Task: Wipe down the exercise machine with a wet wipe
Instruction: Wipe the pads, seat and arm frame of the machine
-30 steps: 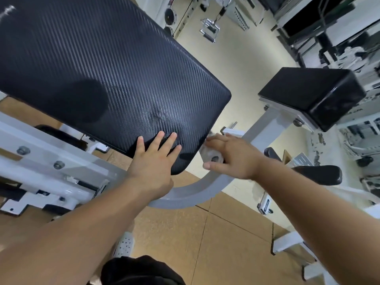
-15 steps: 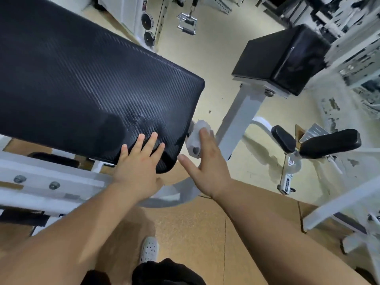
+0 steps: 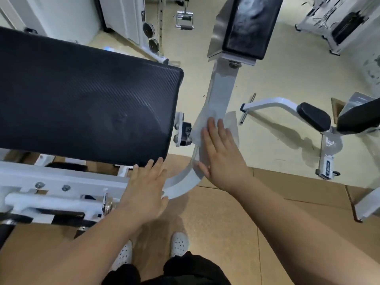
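Observation:
The exercise machine has a large black textured pad (image 3: 86, 103) on a white frame (image 3: 51, 182), and a curved white arm (image 3: 222, 87) rising to a smaller black pad (image 3: 246, 25). My right hand (image 3: 222, 157) lies flat with straight fingers on the curved arm, pressing a thin translucent wet wipe (image 3: 231, 124) against it; the wipe's edge sticks out past the fingertips. My left hand (image 3: 146, 192) rests open with its fingertips on the near lower edge of the large pad.
A bolted bracket (image 3: 182, 130) sits between the large pad and the curved arm. Another machine with black roller pads (image 3: 314, 116) stands to the right. A cable handle (image 3: 185, 19) hangs at the back. My white shoes (image 3: 180, 243) stand on brown floor tiles below.
My right hand has moved from the bracket beside the pad onto the curved arm and now lies flat with the wipe spread under it. The view has tilted down and shifted right.

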`<act>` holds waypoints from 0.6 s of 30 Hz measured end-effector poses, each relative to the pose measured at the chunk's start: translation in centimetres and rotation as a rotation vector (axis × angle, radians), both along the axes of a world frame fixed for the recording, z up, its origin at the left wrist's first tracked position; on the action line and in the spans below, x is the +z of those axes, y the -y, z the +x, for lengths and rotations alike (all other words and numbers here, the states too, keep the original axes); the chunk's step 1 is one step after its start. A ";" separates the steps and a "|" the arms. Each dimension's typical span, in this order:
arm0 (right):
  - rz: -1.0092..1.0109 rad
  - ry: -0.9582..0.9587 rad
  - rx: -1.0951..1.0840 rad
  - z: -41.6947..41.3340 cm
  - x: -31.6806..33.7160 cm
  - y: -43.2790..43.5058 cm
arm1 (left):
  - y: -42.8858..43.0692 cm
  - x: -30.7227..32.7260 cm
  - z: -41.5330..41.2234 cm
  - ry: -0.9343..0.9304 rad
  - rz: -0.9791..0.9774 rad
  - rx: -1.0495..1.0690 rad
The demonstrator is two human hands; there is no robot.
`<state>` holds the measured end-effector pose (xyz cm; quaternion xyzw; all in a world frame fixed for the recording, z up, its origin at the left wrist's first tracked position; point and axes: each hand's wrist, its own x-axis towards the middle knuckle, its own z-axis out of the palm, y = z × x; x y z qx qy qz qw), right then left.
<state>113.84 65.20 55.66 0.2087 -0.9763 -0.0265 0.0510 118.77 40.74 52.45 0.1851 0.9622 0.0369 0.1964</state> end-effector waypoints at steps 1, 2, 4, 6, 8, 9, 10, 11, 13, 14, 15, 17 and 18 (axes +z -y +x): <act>0.088 0.031 0.020 0.1 -0.9 0.0 | 0.1 -0.5 0.6 0.001 0.005 0.009; 0.146 0.040 0.053 0.4 -1.8 0.0 | 0.2 -1.0 1.1 0.013 0.001 0.026; 0.214 0.065 0.144 1.2 -4.0 -0.2 | 0.8 -1.8 1.9 0.080 -0.043 0.077; 0.264 0.140 0.264 1.9 -5.4 -0.5 | 1.6 -2.3 2.7 0.178 -0.093 0.140; 0.272 0.195 0.368 1.8 -5.9 -1.7 | 2.6 -2.6 3.4 0.241 -0.138 0.190; 0.264 0.183 0.408 1.3 -5.6 -2.3 | 3.1 -2.7 3.8 0.257 -0.165 0.201; 0.252 0.156 0.425 0.6 -4.9 -2.9 | 3.6 -2.8 4.1 0.272 -0.190 0.206; 0.236 0.125 0.416 -0.2 -4.0 -3.3 | 4.0 -2.9 4.4 0.290 -0.206 0.213; 0.215 0.085 0.358 -1.3 -2.7 -3.3 | 4.8 -3.1 5.1 0.326 -0.212 0.241; 0.210 0.086 0.328 -1.3 -2.5 -3.0 | 5.1 -3.2 5.5 0.338 -0.207 0.259; 0.206 0.100 0.297 -1.0 -2.9 -2.6 | 5.3 -3.2 5.8 0.344 -0.202 0.276; 0.200 0.177 0.261 0.5 -4.3 -1.6 | 6.0 -3.2 6.4 0.336 -0.197 0.289; 0.205 0.233 0.271 1.5 -5.3 -1.0 | 6.4 -3.1 6.6 0.326 -0.199 0.286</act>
